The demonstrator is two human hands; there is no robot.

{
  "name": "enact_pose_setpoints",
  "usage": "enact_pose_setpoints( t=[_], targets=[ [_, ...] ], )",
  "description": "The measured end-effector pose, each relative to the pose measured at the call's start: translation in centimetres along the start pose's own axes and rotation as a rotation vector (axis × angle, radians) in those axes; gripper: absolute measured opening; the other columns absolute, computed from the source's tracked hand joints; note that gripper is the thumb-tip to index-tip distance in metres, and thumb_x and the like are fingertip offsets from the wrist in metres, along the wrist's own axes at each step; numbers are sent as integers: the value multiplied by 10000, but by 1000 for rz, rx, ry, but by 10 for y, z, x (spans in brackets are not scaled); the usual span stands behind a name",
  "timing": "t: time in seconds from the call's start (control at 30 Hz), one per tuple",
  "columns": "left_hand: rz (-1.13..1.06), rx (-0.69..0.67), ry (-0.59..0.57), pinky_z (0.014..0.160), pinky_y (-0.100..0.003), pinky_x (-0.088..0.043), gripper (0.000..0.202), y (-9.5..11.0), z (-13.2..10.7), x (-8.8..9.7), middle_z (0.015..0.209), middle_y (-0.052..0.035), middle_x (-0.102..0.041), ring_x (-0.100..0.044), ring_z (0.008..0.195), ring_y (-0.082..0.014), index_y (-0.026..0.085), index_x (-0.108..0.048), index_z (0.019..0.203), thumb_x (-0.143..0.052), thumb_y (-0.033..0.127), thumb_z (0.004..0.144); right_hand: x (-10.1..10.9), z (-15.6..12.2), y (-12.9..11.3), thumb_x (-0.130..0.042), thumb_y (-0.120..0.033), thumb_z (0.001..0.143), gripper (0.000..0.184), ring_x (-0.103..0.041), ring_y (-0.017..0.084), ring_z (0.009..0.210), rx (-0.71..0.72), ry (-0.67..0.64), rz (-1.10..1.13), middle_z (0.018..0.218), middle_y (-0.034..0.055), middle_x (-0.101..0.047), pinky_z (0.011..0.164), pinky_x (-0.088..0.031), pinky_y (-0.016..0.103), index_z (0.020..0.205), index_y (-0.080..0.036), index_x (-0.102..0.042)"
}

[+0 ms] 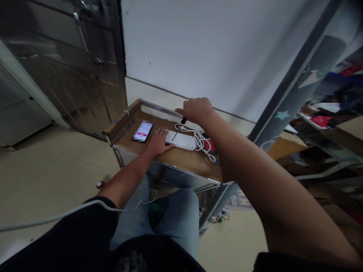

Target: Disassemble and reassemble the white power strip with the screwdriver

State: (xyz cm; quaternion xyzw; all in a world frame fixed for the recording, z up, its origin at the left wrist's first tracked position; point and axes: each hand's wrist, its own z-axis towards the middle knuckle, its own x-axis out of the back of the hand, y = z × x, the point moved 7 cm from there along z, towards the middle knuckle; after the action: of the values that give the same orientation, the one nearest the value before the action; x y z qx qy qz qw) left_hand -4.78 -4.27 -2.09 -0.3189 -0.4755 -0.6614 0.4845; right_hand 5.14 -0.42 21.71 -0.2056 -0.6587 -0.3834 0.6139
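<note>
A white power strip [181,139] lies on a small cardboard-covered table [181,160], its white cord [202,141] coiled to the right. My left hand [158,140] rests flat with fingers spread against the strip's left end. My right hand [195,110] is closed in a fist round the black handle of a screwdriver [178,130], held upright with its tip down on the strip's top. A few small screws [184,152] lie on the cardboard just in front of the strip.
A phone [143,131] with a lit screen lies left of the strip. A metal cabinet [70,64] stands at the back left, a white wall behind. Cluttered shelves [326,128] fill the right. My knees in jeans [170,215] sit under the table edge.
</note>
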Motion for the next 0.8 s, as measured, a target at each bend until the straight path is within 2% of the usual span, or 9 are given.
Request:
enact_pose_setpoints(
  t=[0.07, 0.13, 0.23, 0.33, 0.4, 0.5, 0.63, 0.73, 0.8],
  targets=[
    [0, 2, -1, 1331, -557, -309, 880, 0, 0, 0, 1696, -200, -418, -358, 1606, -385, 147, -430, 1575, -555, 736, 933, -2, 2, 5, -453, -415, 1064, 445, -641, 346, 1173, -5, 6, -2, 1185, 254, -685, 1014, -477, 495, 1191, -87, -726],
    [2, 3, -7, 1329, -561, -310, 889, 0, 0, 0, 1698, -203, -415, -357, 1605, -389, 140, -427, 1576, -555, 740, 932, -3, 7, 8, -521, -344, 1025, 364, -646, 301, 1150, 30, -10, 30, 1209, 223, -682, 1003, -489, 443, 1224, -110, -716],
    [10, 4, -16, 1329, -563, -308, 897, 1, 0, -1, 1701, -203, -409, -357, 1601, -396, 122, -428, 1578, -562, 732, 933, -5, 12, 10, -661, -234, 923, 399, -642, 208, 1080, 116, -46, 115, 1315, 165, -652, 964, -494, 335, 1313, -153, -678],
    [11, 10, -15, 1334, -564, -299, 908, 1, 0, 0, 1700, -207, -408, -356, 1600, -400, 105, -433, 1579, -575, 724, 931, -7, 11, 6, -714, -177, 867, 395, -622, 163, 1008, 150, -56, 205, 1260, 118, -675, 929, -480, 286, 1261, -164, -693],
    [4, 5, -10, 1333, -565, -301, 909, 1, 0, 0, 1699, -205, -412, -352, 1602, -395, 113, -437, 1579, -579, 728, 926, -7, 9, 3, -671, -264, 936, 287, -611, 170, 966, 124, -27, 266, 1140, 112, -702, 913, -473, 294, 1196, -146, -701],
    [0, -1, -5, 1330, -564, -308, 906, 1, 0, 0, 1701, -206, -412, -352, 1603, -390, 121, -441, 1577, -584, 731, 922, -8, 6, 2, -542, -376, 1031, 328, -603, 189, 942, 56, 61, 358, 1040, 117, -704, 915, -467, 315, 1212, -132, -666],
    [8, 11, -9, 1337, -564, -297, 901, 2, 0, 0, 1703, -204, -408, -353, 1607, -388, 126, -429, 1587, -584, 720, 927, -15, 6, 7, -549, -266, 973, 296, -610, 197, 1008, -20, 160, 478, 1126, 136, -693, 957, -468, 317, 1227, -132, -623],
    [5, 28, -24, 1346, -565, -286, 898, 3, -1, 0, 1710, -202, -402, -350, 1611, -391, 119, -431, 1590, -593, 706, 929, -24, 5, 13, -544, -194, 899, 446, -619, 187, 1071, -59, 235, 584, 1248, 147, -662, 969, -487, 302, 1340, -133, -522],
    [3, 34, -35, 1352, -565, -278, 901, 4, -1, 0, 1715, -206, -394, -340, 1617, -394, 105, -436, 1588, -604, 696, 929, -33, 4, 13, -494, -203, 906, 438, -631, 169, 1071, -59, 274, 655, 1265, 136, -652, 960, -504, 288, 1340, -148, -482]
  ],
)
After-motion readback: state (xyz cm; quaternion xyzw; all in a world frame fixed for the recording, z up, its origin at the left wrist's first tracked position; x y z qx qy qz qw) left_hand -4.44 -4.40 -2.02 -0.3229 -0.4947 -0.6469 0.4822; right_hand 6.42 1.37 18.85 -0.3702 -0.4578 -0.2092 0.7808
